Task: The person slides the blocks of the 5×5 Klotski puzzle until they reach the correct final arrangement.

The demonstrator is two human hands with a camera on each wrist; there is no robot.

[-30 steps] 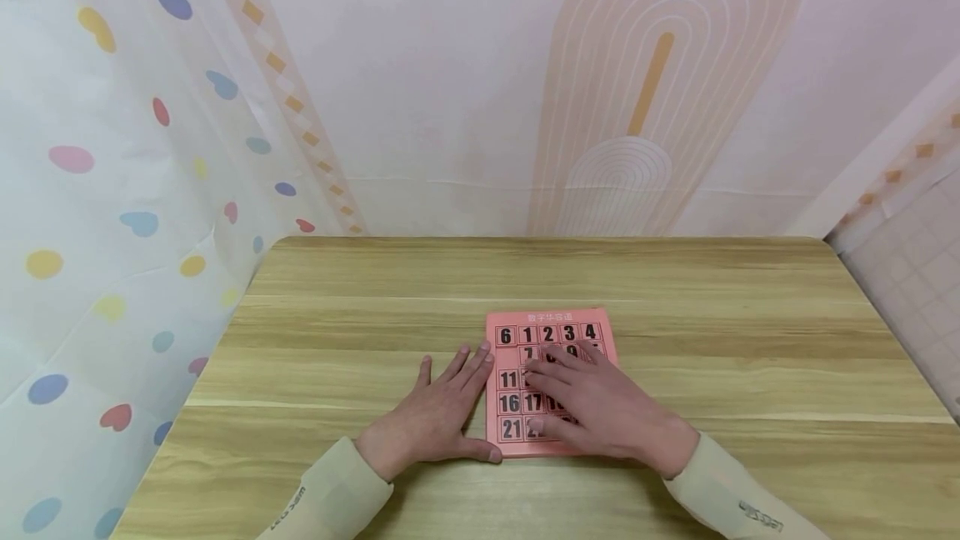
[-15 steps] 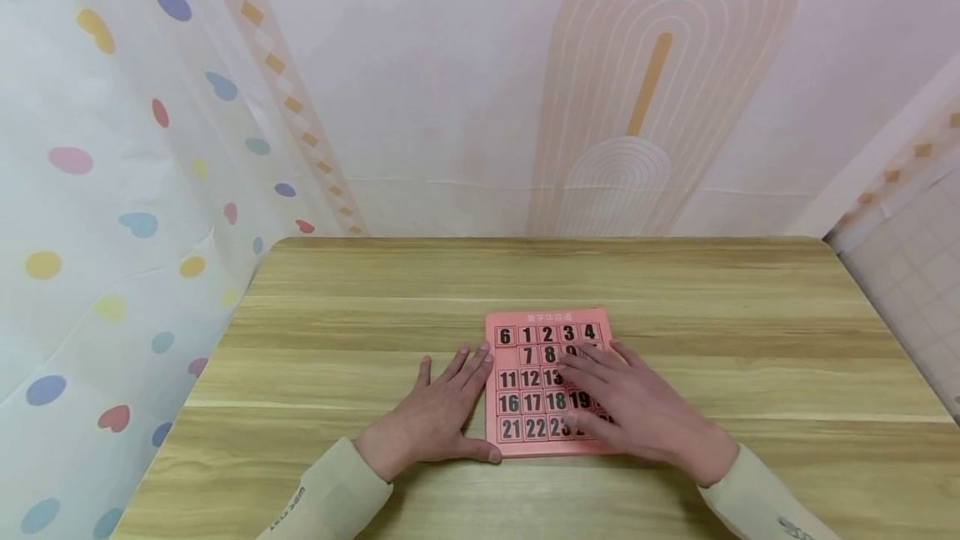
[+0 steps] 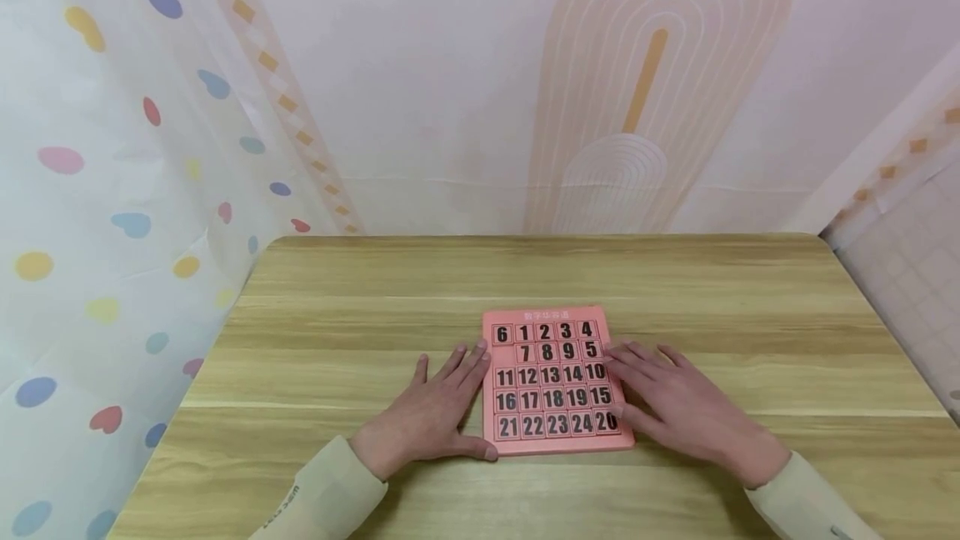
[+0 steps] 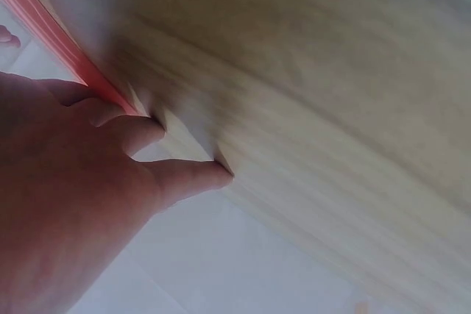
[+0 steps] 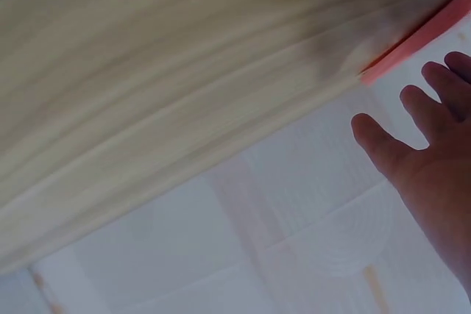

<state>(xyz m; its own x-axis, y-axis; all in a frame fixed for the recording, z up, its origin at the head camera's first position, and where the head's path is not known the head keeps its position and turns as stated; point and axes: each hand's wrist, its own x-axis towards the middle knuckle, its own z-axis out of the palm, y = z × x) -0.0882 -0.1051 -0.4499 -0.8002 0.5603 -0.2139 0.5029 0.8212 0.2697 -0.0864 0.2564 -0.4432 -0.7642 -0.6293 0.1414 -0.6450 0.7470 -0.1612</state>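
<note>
A flat pink number sliding puzzle [image 3: 552, 386] lies face up on the wooden table in the head view. Its numbered tiles fill the grid except for a gap at the left end of the second row, below the 6. Along the left edge rests my left hand [image 3: 423, 415], fingers straight and thumb at the near corner. The left wrist view shows that hand [image 4: 81, 189] against the puzzle's pink side [image 4: 62, 34]. My right hand [image 3: 686, 407] is at the right edge, fingers extended, fingertips at the border. In the right wrist view its fingers hold nothing.
The wooden table [image 3: 360, 282] extends around the puzzle on all sides. A pale patterned curtain [image 3: 435, 90] hangs behind its far edge, and a dotted one [image 3: 82, 223] hangs at the left.
My right hand has moved right, off the tiles to the puzzle's right edge, uncovering the numbers on that side. The left hand stays at the left edge.
</note>
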